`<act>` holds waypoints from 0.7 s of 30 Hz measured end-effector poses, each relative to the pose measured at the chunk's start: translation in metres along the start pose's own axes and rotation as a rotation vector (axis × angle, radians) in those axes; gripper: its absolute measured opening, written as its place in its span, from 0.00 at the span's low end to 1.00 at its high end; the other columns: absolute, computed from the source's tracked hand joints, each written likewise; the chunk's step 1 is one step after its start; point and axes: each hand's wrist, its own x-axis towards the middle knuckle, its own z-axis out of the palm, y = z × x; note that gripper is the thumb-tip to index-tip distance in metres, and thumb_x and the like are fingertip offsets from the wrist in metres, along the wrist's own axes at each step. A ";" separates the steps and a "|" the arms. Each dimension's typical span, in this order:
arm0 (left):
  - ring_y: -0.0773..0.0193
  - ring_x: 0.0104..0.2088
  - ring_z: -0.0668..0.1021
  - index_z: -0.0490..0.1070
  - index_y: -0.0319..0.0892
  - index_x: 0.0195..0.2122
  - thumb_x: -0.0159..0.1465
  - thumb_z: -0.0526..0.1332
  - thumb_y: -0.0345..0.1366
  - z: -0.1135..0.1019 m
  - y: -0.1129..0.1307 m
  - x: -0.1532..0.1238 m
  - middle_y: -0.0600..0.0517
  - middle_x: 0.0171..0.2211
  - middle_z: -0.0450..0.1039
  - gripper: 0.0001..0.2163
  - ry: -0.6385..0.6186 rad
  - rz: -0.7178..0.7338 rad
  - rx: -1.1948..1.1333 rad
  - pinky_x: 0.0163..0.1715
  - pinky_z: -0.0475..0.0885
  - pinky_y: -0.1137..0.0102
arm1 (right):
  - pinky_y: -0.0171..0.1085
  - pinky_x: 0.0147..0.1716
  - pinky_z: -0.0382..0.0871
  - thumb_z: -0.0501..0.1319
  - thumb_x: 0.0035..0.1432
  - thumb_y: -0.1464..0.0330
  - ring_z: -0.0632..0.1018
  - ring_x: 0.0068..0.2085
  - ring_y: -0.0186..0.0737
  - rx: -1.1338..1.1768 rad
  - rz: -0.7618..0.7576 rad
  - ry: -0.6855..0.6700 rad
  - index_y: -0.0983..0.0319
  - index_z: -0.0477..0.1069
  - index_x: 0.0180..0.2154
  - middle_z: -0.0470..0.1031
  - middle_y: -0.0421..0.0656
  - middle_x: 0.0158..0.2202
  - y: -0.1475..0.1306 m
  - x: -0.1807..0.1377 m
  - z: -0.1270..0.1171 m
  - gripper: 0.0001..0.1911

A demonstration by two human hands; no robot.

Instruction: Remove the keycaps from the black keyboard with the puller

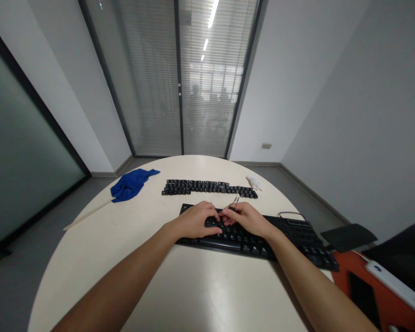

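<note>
A black keyboard (238, 240) lies across the table before me. My left hand (198, 220) rests on its left part, thumb and fingers apart over the keys, with nothing seen in its grasp. Close beside it, my right hand (244, 216) is closed in a pinch around a thin tool with two metal prongs (236, 199). The prongs point up and away from the keyboard; my fingers hide the tool's other end. Behind the keyboard, loose black keycaps (207, 186) are laid out in rows.
A blue cloth (131, 184) with a pale stick (88, 215) lies at the left. Crumpled white tissue (254, 182) sits at the back right. Beyond the round table's (141, 267) right edge are a white power strip (396, 281) and a dark phone-like slab (364, 295) on a red surface.
</note>
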 end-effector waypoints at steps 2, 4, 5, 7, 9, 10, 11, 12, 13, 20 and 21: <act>0.55 0.47 0.74 0.76 0.45 0.39 0.60 0.67 0.43 0.002 0.000 0.000 0.48 0.41 0.75 0.10 0.017 0.000 0.006 0.49 0.69 0.62 | 0.35 0.34 0.75 0.61 0.58 0.49 0.79 0.30 0.36 0.030 0.006 0.027 0.65 0.77 0.36 0.79 0.44 0.29 0.002 0.001 0.000 0.24; 0.55 0.47 0.74 0.75 0.45 0.39 0.61 0.66 0.43 0.004 -0.001 0.000 0.47 0.41 0.75 0.09 0.036 0.000 0.009 0.50 0.69 0.62 | 0.35 0.34 0.75 0.61 0.58 0.49 0.79 0.30 0.36 0.042 -0.002 0.060 0.65 0.77 0.36 0.79 0.44 0.29 0.003 0.002 0.000 0.24; 0.55 0.47 0.74 0.75 0.44 0.39 0.62 0.66 0.43 0.005 -0.002 0.000 0.47 0.41 0.75 0.09 0.043 -0.001 0.008 0.50 0.69 0.62 | 0.35 0.34 0.75 0.61 0.59 0.50 0.79 0.30 0.36 0.044 -0.013 0.073 0.65 0.77 0.35 0.79 0.43 0.29 0.003 0.003 0.000 0.23; 0.55 0.47 0.74 0.75 0.44 0.39 0.63 0.65 0.42 0.006 -0.003 0.000 0.47 0.42 0.76 0.09 0.054 -0.001 0.001 0.51 0.68 0.62 | 0.35 0.35 0.75 0.61 0.59 0.51 0.79 0.31 0.36 0.045 -0.041 0.089 0.64 0.78 0.36 0.79 0.43 0.29 0.003 0.004 -0.001 0.22; 0.56 0.48 0.75 0.74 0.44 0.39 0.64 0.64 0.41 0.008 -0.005 0.000 0.48 0.42 0.76 0.08 0.065 -0.004 -0.008 0.51 0.68 0.62 | 0.36 0.36 0.75 0.61 0.59 0.51 0.79 0.32 0.37 0.043 -0.065 0.094 0.64 0.78 0.38 0.79 0.43 0.30 0.002 0.004 -0.001 0.22; 0.56 0.48 0.75 0.74 0.43 0.40 0.64 0.64 0.40 0.008 -0.006 0.000 0.48 0.42 0.76 0.07 0.072 -0.007 -0.013 0.51 0.68 0.63 | 0.36 0.36 0.75 0.61 0.60 0.51 0.79 0.33 0.37 0.041 -0.074 0.096 0.64 0.78 0.39 0.78 0.43 0.30 0.002 0.004 -0.001 0.22; 0.57 0.48 0.75 0.74 0.43 0.40 0.64 0.64 0.39 0.008 -0.007 0.000 0.48 0.43 0.76 0.07 0.077 -0.007 -0.021 0.51 0.68 0.63 | 0.36 0.36 0.75 0.61 0.60 0.51 0.79 0.33 0.37 0.038 -0.079 0.098 0.64 0.78 0.40 0.78 0.43 0.31 0.002 0.004 0.000 0.22; 0.57 0.47 0.75 0.74 0.43 0.41 0.64 0.64 0.38 0.009 -0.008 0.000 0.48 0.43 0.76 0.07 0.083 -0.007 -0.031 0.51 0.68 0.63 | 0.36 0.37 0.75 0.61 0.60 0.51 0.79 0.33 0.37 0.037 -0.084 0.101 0.64 0.78 0.40 0.78 0.43 0.31 0.001 0.004 0.000 0.22; 0.58 0.47 0.75 0.73 0.43 0.41 0.64 0.64 0.38 0.009 -0.009 0.000 0.48 0.43 0.76 0.06 0.089 -0.006 -0.043 0.51 0.68 0.64 | 0.36 0.37 0.75 0.61 0.60 0.51 0.78 0.34 0.37 0.038 -0.088 0.104 0.64 0.78 0.41 0.78 0.43 0.31 0.001 0.004 0.001 0.22; 0.59 0.46 0.76 0.73 0.43 0.42 0.64 0.63 0.34 0.008 -0.009 0.001 0.49 0.43 0.77 0.06 0.120 -0.034 -0.113 0.50 0.69 0.65 | 0.37 0.37 0.76 0.61 0.60 0.51 0.79 0.34 0.36 0.120 -0.042 0.092 0.62 0.76 0.48 0.77 0.43 0.34 0.004 0.006 0.002 0.24; 0.59 0.46 0.76 0.73 0.43 0.42 0.64 0.63 0.34 0.008 -0.009 0.001 0.50 0.43 0.77 0.06 0.124 -0.038 -0.110 0.50 0.69 0.65 | 0.37 0.37 0.76 0.61 0.60 0.51 0.79 0.33 0.35 0.135 -0.041 0.092 0.62 0.76 0.48 0.77 0.43 0.34 0.005 0.006 0.002 0.24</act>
